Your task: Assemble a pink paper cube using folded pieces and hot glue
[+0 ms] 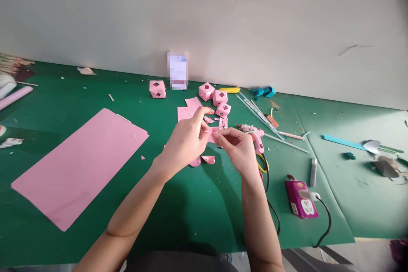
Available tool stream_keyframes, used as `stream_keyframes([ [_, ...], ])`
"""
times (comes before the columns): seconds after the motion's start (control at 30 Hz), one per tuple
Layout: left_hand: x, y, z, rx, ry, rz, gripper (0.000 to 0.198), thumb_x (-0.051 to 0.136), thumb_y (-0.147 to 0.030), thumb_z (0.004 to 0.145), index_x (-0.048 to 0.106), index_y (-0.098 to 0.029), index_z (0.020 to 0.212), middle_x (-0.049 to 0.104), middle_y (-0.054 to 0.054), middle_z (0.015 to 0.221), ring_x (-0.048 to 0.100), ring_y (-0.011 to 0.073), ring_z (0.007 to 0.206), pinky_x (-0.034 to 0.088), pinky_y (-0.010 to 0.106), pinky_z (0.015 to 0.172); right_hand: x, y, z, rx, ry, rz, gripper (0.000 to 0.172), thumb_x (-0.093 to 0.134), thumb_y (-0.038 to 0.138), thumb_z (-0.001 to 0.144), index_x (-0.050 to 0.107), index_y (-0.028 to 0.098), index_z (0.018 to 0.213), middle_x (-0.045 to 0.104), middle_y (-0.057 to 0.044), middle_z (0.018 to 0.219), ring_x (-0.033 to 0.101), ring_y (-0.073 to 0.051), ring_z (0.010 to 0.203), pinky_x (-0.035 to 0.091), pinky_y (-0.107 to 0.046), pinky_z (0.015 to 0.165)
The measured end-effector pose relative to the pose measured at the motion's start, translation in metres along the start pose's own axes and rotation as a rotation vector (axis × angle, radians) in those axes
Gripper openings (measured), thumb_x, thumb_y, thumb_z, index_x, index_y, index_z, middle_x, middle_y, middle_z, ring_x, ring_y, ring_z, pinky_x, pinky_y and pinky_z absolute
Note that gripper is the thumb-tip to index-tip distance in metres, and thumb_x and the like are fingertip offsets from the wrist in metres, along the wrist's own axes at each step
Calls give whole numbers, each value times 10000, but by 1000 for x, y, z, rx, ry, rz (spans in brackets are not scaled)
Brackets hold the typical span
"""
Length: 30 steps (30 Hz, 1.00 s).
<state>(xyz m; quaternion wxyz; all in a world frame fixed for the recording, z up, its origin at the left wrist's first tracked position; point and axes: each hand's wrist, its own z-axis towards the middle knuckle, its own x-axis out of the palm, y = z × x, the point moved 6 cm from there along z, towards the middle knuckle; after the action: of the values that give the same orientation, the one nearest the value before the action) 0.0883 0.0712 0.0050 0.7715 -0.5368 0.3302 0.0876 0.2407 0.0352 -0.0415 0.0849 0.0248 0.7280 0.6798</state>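
My left hand point(186, 140) and my right hand point(237, 148) meet above the green table point(95, 93), both pinched on a small folded pink paper piece point(212, 135) held between their fingertips. Loose pink paper scraps point(208, 159) lie just under the hands. Behind them sit several small pink paper cubes point(219, 97), with one more cube point(157, 89) apart to the left. A pink glue gun point(255, 134) lies right beside my right hand.
A large pink paper sheet point(79, 165) lies flat at the left. A pink power strip point(301, 199) with a black cable sits at the right front. Glue sticks point(261, 114), a yellow tool point(230, 90), blue scraps point(264, 92) and a marker point(313, 172) are scattered right.
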Motion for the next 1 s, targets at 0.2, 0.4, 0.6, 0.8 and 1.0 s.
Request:
stream_keyframes([
  [0.2,4,1,-1,-34,21,-15,411,579,-91,930,508,-241,1307,781,14,918,759,196,841,600,330,798,2,-1,-1,-76,-45,-62,273,754,453,859,721,199,765,726,-37,760,625,-162,670,509,-304,647],
  [0.4,6,1,-1,-38,27,-43,405,586,-109,936,514,-252,1308,783,8,918,766,194,846,618,339,815,2,3,-3,-96,-84,-102,284,730,447,854,682,202,718,685,-22,696,571,-148,622,471,-295,613],
  [0.6,5,-3,-3,-74,41,-110,278,585,-225,982,529,-236,1254,798,48,1022,784,204,885,638,342,803,-1,0,3,-72,-127,-8,310,761,474,803,661,201,696,654,-8,669,539,-130,592,437,-275,567],
  [0.8,0,-1,-2,-105,-15,-133,274,599,-210,967,526,-224,1231,799,26,957,768,169,768,604,297,729,4,-8,7,27,19,78,345,813,528,796,756,187,792,697,-24,692,596,-140,606,493,-276,576],
  [1.0,-9,0,0,-86,-104,-58,191,576,-162,939,581,-230,1117,709,-46,734,653,119,576,500,233,590,2,-2,2,76,126,120,347,803,546,820,800,200,843,735,-37,741,651,-154,660,539,-296,635],
])
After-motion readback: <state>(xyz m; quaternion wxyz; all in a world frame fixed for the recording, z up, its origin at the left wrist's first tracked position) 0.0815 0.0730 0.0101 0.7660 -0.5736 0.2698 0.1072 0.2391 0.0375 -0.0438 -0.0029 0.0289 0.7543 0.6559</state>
